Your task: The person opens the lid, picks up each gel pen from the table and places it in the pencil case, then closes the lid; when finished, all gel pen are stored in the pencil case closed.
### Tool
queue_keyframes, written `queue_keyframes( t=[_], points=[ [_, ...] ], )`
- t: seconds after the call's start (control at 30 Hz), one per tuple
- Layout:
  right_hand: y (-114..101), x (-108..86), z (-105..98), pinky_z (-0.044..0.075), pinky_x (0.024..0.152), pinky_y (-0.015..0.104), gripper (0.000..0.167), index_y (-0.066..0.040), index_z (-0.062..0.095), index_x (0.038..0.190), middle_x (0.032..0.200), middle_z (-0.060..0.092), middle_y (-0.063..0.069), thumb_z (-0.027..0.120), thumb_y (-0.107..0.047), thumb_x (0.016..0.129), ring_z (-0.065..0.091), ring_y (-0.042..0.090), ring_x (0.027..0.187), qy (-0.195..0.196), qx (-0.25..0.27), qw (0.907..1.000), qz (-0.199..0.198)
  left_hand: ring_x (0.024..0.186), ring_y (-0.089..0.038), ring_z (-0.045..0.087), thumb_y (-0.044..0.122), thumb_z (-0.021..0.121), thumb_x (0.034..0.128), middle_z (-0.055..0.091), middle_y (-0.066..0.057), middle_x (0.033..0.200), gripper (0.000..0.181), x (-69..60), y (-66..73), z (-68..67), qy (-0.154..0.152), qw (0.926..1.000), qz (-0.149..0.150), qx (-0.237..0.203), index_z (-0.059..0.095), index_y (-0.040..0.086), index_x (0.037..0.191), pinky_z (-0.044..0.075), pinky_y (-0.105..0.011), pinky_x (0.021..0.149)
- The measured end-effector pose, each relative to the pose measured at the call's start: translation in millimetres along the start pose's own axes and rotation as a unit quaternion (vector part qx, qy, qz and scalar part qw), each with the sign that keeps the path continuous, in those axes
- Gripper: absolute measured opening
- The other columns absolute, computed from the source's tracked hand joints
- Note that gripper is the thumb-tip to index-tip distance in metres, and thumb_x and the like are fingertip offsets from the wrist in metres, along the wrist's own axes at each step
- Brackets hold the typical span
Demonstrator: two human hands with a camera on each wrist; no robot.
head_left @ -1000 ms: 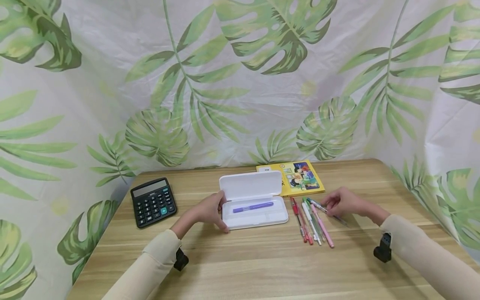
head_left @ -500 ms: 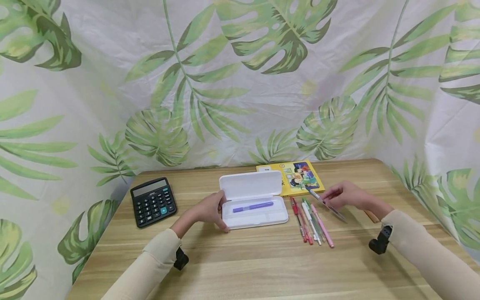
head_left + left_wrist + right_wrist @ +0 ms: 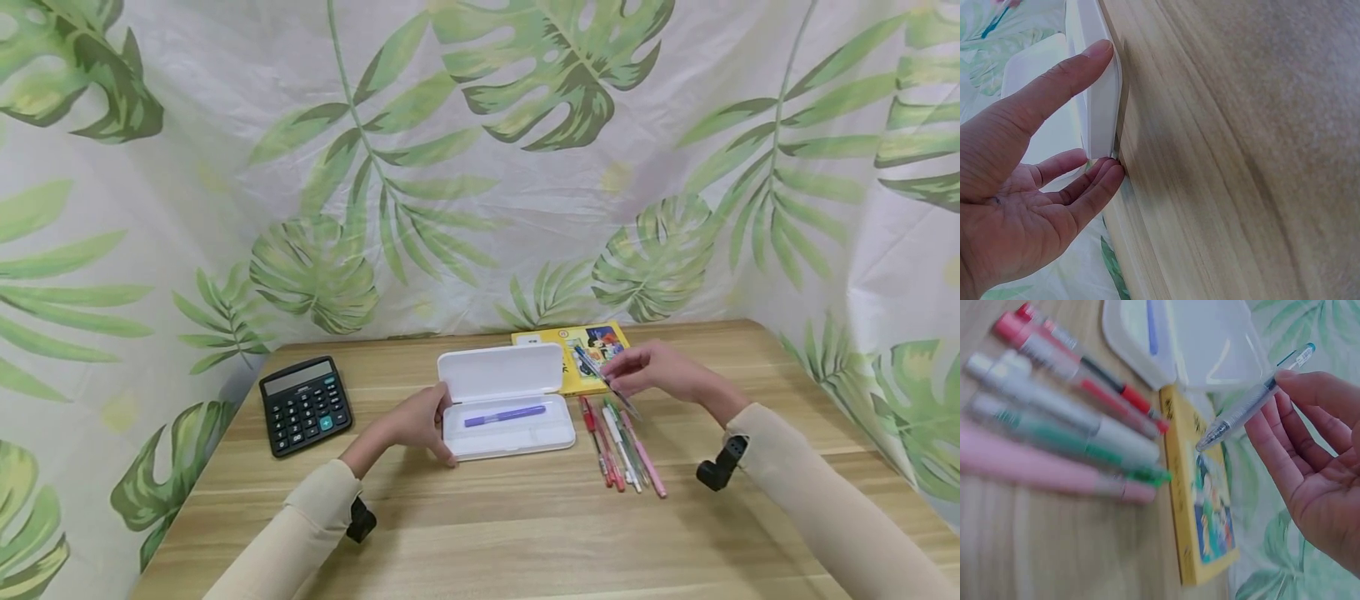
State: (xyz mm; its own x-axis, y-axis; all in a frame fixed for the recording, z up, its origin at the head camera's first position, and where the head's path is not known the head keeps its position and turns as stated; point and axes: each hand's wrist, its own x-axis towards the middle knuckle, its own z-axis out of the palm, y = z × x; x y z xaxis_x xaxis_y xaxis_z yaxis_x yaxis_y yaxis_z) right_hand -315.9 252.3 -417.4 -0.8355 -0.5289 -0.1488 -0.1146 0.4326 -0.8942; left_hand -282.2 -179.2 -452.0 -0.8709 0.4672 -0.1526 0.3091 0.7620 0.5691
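Note:
A white pencil case (image 3: 501,373) lies open on the table, a purple pen (image 3: 504,416) in its tray. My left hand (image 3: 417,422) holds the case's left end, thumb at the front edge and fingers at the end and back; the left wrist view shows this hand (image 3: 1035,187) around the corner. Between thumb and fingers, my right hand (image 3: 660,372) pinches a clear-barrelled pen (image 3: 1241,409) with a blue-green end. The pen is tilted and held above the table, in front of a yellow book (image 3: 573,384).
Right of the case lie several pens: a red pen (image 3: 588,415), a white pen (image 3: 613,429), a green pen (image 3: 634,442) and a pink pen (image 3: 649,465) among them. A black calculator (image 3: 307,406) sits at the left. A leaf-patterned cloth (image 3: 450,208) hangs behind the table.
My right hand has lifted the clear pen from the right of the pen group and carried it left and up towards the book and case. My left hand stays put.

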Motion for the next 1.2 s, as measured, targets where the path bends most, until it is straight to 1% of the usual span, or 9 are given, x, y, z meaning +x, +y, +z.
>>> queue_keyframes(
  t=[0.1,0.2,0.27,0.33,0.47,0.63,0.87,1.1,1.2],
  points=[
    [-12,12.0,9,0.059,0.086,0.031,0.036,0.005,0.067,0.125,0.119,0.07,0.02,0.074,-0.012,0.093,0.07,0.013,0.098,-0.008,0.026,0.9992,-0.031,0.085,-0.018,0.047,0.021,0.102,0.0551,0.054,-0.011,0.095,0.078,-0.9,0.2,-0.4,0.0,1.0,0.002,0.002,0.05,0.0,0.108,0.041,-0.03,0.074],
    [-26,23.9,21,0.059,0.083,0.029,0.035,0.008,0.066,0.123,0.112,0.072,0.013,0.074,-0.007,0.092,0.07,0.012,0.095,-0.014,0.05,0.997,-0.058,0.086,-0.018,0.047,0.021,0.102,0.0555,0.054,-0.01,0.095,0.078,-1.3,0.8,-0.7,-0.001,1.0,0.0,0.001,0.05,0.0,0.109,0.042,-0.03,0.075],
    [-34,30.6,30,0.058,0.081,0.027,0.034,0.009,0.066,0.121,0.107,0.073,0.006,0.074,-0.005,0.091,0.07,0.011,0.093,-0.012,0.051,0.9957,-0.077,0.086,-0.018,0.048,0.021,0.102,0.0556,0.054,-0.01,0.096,0.078,-0.9,0.8,-0.5,-0.002,1.0,-0.003,-0.001,0.05,0.0,0.11,0.042,-0.031,0.076],
    [-41,37.5,39,0.058,0.08,0.026,0.032,0.01,0.067,0.119,0.103,0.074,0.004,0.075,-0.003,0.09,0.07,0.011,0.092,-0.011,0.048,0.9942,-0.095,0.087,-0.018,0.048,0.022,0.102,0.0558,0.055,-0.01,0.096,0.079,-0.7,1.0,-0.5,-0.003,1.0,-0.007,-0.002,0.05,0.0,0.111,0.043,-0.031,0.077],
    [-50,51.5,56,0.057,0.081,0.026,0.03,0.009,0.068,0.117,0.107,0.073,0.011,0.075,-0.001,0.089,0.07,0.011,0.093,-0.017,0.038,0.9917,-0.121,0.087,-0.018,0.048,0.023,0.102,0.0565,0.055,-0.01,0.097,0.079,-0.4,1.2,-0.9,-0.004,1.0,-0.008,0.002,0.05,0.0,0.111,0.042,-0.031,0.076],
    [-52,70.9,73,0.057,0.082,0.027,0.028,0.008,0.069,0.117,0.109,0.073,0.015,0.073,0.001,0.09,0.069,0.012,0.093,-0.034,0.038,0.9902,-0.13,0.086,-0.018,0.048,0.023,0.102,0.0567,0.055,-0.01,0.096,0.079,-0.5,1.6,-1.1,-0.005,0.9999,-0.013,0.005,0.05,0.0,0.111,0.042,-0.031,0.075],
    [-53,92.9,96,0.057,0.077,0.026,0.022,0.002,0.075,0.108,0.102,0.076,0.014,0.076,0.001,0.087,0.069,0.012,0.088,-0.038,-0.022,0.989,-0.141,0.088,-0.019,0.048,0.024,0.102,0.0573,0.055,-0.009,0.098,0.079,-0.4,2.2,-1.3,-0.008,0.9998,-0.019,0.005,0.05,0.001,0.113,0.043,-0.032,0.077],
    [-51,105.3,112,0.056,0.079,0.027,0.02,-0.007,0.078,0.106,0.098,0.076,0.005,0.077,-0.002,0.087,0.067,0.013,0.088,-0.049,-0.069,0.9913,-0.101,0.087,-0.018,0.048,0.022,0.102,0.0564,0.057,-0.014,0.1,0.078,-2.0,2.8,-1.1,-0.003,1.0,-0.008,0.003,0.05,0.001,0.111,0.042,-0.03,0.076],
    [-48,108.1,116,0.055,0.08,0.027,0.019,-0.009,0.079,0.105,0.097,0.075,0.003,0.077,-0.003,0.087,0.066,0.012,0.087,-0.067,-0.094,0.9884,-0.099,0.087,-0.018,0.048,0.022,0.102,0.0569,0.057,-0.015,0.1,0.078,-3.3,3.2,-1.9,-0.003,1.0,-0.006,0.002,0.05,0.001,0.111,0.042,-0.03,0.076]
  ],
)
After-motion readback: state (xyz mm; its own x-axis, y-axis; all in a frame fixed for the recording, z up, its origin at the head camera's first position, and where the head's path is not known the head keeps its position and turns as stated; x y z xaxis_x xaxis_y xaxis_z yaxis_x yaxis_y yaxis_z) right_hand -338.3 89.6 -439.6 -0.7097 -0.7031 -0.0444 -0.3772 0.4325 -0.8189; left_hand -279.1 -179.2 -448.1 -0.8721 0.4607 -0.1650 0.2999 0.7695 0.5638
